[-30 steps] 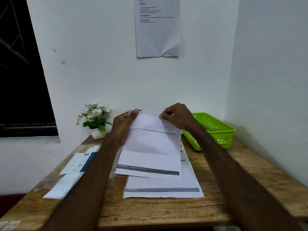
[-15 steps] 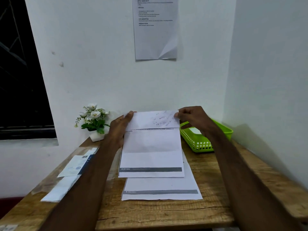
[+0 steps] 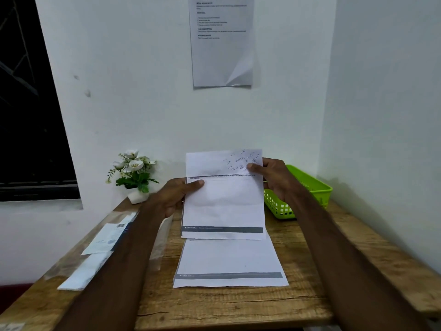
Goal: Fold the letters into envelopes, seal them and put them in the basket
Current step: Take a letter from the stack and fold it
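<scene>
I hold a white printed letter (image 3: 224,206) upright above the wooden table (image 3: 233,304). Its top part is folded, showing handwriting at the upper right and a dark band near the bottom edge. My left hand (image 3: 176,194) pinches its left edge with the thumb on the front. My right hand (image 3: 272,175) pinches its upper right edge, thumb on the folded part. A second letter (image 3: 229,263) lies flat on the table below. Envelopes (image 3: 100,244) lie at the table's left side. A green basket (image 3: 307,187) stands at the back right, partly behind my right hand.
A small pot of white flowers (image 3: 133,173) stands at the back left by the wall. A printed sheet (image 3: 222,41) hangs on the wall above. The white walls meet in a corner behind the basket. A dark window (image 3: 26,103) is on the left.
The letter has been lifted more upright and squared. My left hand slid down its left edge and my right hand moved outward to the upper right edge.
</scene>
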